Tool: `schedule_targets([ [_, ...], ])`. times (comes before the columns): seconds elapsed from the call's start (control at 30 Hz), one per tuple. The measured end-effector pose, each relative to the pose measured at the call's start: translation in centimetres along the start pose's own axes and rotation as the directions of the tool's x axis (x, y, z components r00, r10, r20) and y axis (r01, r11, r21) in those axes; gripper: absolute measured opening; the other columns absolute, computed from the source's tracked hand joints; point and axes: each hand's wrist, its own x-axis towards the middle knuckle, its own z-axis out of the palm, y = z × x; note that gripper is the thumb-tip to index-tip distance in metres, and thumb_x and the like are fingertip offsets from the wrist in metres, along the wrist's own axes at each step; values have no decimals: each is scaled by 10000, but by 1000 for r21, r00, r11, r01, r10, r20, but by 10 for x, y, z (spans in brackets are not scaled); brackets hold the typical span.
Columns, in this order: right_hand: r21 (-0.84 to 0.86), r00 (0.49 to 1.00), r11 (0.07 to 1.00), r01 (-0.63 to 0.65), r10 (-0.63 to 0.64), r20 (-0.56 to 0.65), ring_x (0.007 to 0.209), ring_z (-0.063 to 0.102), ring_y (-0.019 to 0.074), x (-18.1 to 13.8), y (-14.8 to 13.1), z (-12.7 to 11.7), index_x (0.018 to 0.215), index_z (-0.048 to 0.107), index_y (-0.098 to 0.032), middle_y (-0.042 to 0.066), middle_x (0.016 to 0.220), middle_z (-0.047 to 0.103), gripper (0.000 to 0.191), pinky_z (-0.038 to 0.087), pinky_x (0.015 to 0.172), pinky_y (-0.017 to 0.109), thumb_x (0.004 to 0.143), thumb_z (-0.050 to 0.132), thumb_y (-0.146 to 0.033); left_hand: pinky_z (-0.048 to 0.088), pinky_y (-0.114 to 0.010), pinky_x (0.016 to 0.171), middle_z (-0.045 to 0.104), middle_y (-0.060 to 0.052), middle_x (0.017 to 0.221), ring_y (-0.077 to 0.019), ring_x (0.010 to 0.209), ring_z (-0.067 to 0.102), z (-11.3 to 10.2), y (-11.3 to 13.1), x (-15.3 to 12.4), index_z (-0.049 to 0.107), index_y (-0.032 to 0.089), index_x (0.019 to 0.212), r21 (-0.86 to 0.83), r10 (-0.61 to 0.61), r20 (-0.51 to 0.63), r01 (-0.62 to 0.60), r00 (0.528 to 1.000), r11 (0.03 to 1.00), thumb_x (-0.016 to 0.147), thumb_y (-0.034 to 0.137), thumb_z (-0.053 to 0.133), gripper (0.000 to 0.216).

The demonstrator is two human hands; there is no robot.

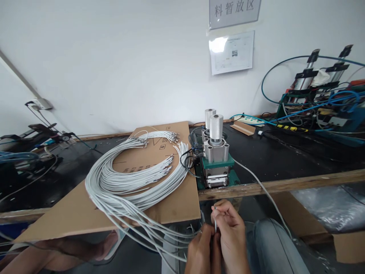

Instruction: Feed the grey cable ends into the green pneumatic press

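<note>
White cable stands between our two hands, just off the near edge of the bench, its short visible length running almost straight from near to far. Our right hand is nearer the tip, which we pinch between thumb and finger; our left hand looks closed on the same cable at its nearer part, though the curled fingers partly hide that hold. To the left, a curved bundle of cables lies on a sheet of cardboard, some strands trailing over its near edge toward our left hand. Straight beyond the tip we see a metal press, apart from our fingers. Farthest away, a paper notice hangs on the wall.
</note>
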Motion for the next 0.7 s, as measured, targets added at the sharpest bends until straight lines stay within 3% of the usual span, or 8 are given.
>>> schedule_targets([
  [0.1, 20, 1000, 999, -26, 25, 14, 557, 408, 106, 0, 2, -1, 586, 574, -206, -47, 618, 508, 302, 301, 500, 205, 612, 856, -313, 404, -233, 588, 637, 4, 688, -164, 608, 647, 1, 0, -1, 478, 265, 839, -1, -8, -2, 8, 1000, 1000, 977, 132, 370, 220],
  [0.3, 64, 990, 990, -125, 120, 74, 502, 320, 91, 0, 9, -4, 611, 511, -208, -69, 590, 411, 342, 255, 464, 204, 755, 768, -382, 417, -241, 615, 673, -13, 743, -171, 649, 664, 5, -2, -5, 502, 263, 859, -22, -34, 11, 34, 999, 999, 1003, 178, 364, 216],
  [0.53, 46, 983, 991, -125, 118, 137, 522, 311, 92, 2, 3, -11, 624, 509, -207, -65, 623, 428, 337, 271, 475, 202, 736, 789, -356, 435, -237, 602, 663, -25, 713, -162, 625, 638, -2, 1, 0, 567, 234, 845, -82, -49, 22, 51, 999, 995, 1049, 356, 354, 319],
  [0.7, 53, 959, 974, -222, 208, 192, 488, 264, 87, 4, -2, -15, 595, 464, -214, -80, 544, 375, 320, 231, 458, 205, 740, 729, -319, 438, -228, 593, 664, -15, 708, -153, 608, 633, -5, -1, 1, 598, 226, 864, -102, -13, 43, 17, 999, 995, 1027, 341, 409, 275],
])
